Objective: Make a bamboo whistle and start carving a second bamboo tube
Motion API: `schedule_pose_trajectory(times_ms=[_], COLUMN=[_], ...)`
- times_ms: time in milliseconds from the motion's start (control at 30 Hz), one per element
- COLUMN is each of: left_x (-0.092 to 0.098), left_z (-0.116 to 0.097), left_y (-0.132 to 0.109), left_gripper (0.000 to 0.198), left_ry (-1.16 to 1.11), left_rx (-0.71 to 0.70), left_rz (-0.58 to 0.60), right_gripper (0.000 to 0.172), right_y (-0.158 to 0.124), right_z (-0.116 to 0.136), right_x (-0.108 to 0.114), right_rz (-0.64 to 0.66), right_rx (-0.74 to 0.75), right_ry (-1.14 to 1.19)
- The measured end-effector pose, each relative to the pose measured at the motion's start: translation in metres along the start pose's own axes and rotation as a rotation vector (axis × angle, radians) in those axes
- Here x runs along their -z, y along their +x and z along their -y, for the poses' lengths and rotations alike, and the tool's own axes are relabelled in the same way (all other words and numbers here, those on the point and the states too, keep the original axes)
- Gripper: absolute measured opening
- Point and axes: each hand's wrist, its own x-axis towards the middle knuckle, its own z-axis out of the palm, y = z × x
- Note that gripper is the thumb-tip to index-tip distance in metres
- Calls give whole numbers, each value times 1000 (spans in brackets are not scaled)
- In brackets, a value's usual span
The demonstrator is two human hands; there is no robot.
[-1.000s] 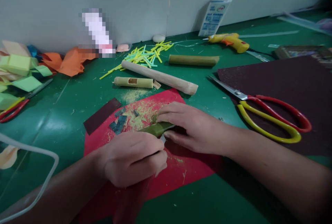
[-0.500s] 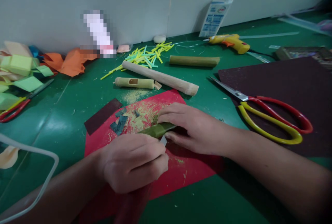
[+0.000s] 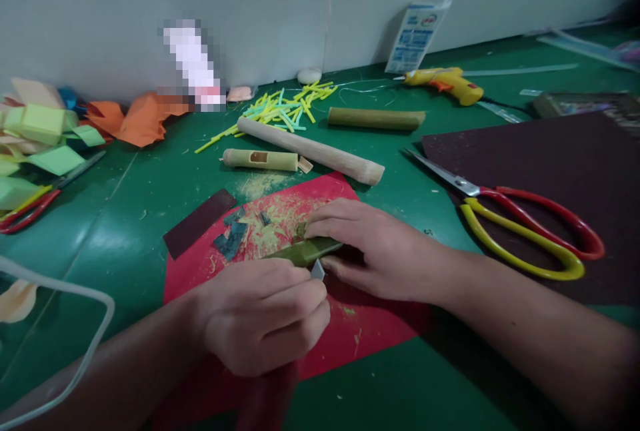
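My left hand (image 3: 267,314) is closed around a knife whose pointed metal blade (image 3: 318,271) sticks out by the fingertips; a blurred dark red handle shows below the fist. The blade tip is at the lower side of a green bamboo piece (image 3: 305,252). My right hand (image 3: 363,244) grips the right end of that bamboo, fingers over it and thumb below. Its left end is hidden behind my left hand. Under both hands lies a red sheet (image 3: 370,331), strewn with pale shavings (image 3: 270,224) and dark scraps (image 3: 231,239).
Behind the sheet lie a notched bamboo tube (image 3: 275,160), a long pale stick (image 3: 325,154), another bamboo tube (image 3: 375,118) and yellow-green strips (image 3: 280,111). Scissors (image 3: 467,186) and a glue gun (image 3: 445,81) are at the right. Folded papers (image 3: 40,124) are at the left.
My left hand and the blade have shifted slightly right and down. My right hand still holds the bamboo, nearly unmoved.
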Motion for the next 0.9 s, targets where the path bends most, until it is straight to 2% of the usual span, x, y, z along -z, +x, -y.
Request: schedule_pose_trajectory(times_ms=[133,233,367,800,900], left_x=[1,-1,-2,4,6], left_z=[-3,-5,-4,-12,-14], left_y=[1,1,0,2,0], left_gripper=[14,11,16,9,3], left_ry=[25,20,15,-42,-39], left_rx=[-83,-98,-102,-50,48], left_rz=[-40,-67,-67,-38,-82], right_gripper=[25,27,27,23,19], right_y=[-2,-2,-2,-5,-5], right_z=[1,2,2,7,6], right_x=[-1,-2,-2,5,5], right_rz=[-40,-41,-26,-9,3], right_rx=[4,-5,-23,-30,-6], right_ry=[-34,-38,-25,-72,-66])
